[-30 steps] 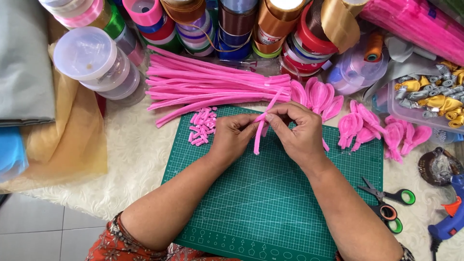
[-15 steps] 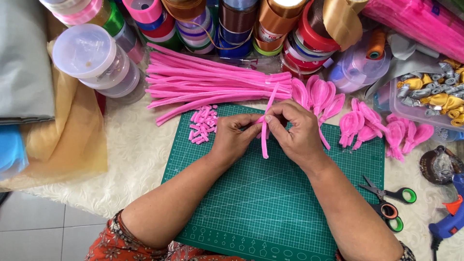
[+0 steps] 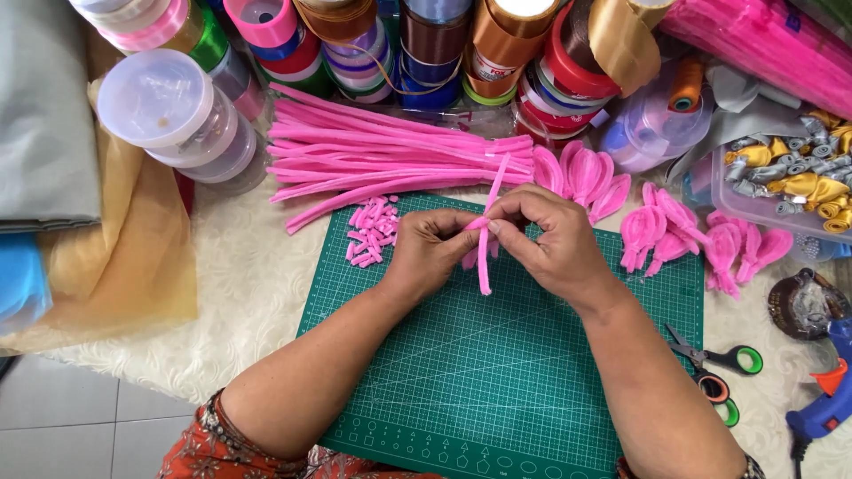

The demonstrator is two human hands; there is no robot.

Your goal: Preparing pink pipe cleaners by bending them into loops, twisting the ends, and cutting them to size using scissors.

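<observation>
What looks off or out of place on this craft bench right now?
Nothing damaged or spilled. Both hands, left hand and right hand, pinch one pink pipe cleaner over the green cutting mat. Scissors lie half off the mat's right edge, minor.

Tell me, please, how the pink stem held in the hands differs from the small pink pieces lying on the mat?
The held stem is long and stands roughly upright between both hands; the small pieces are short stubs. The stem is single and pinched by fingers; the pieces lie loose in a heap on the green mat. Both are pink and fuzzy.
</observation>
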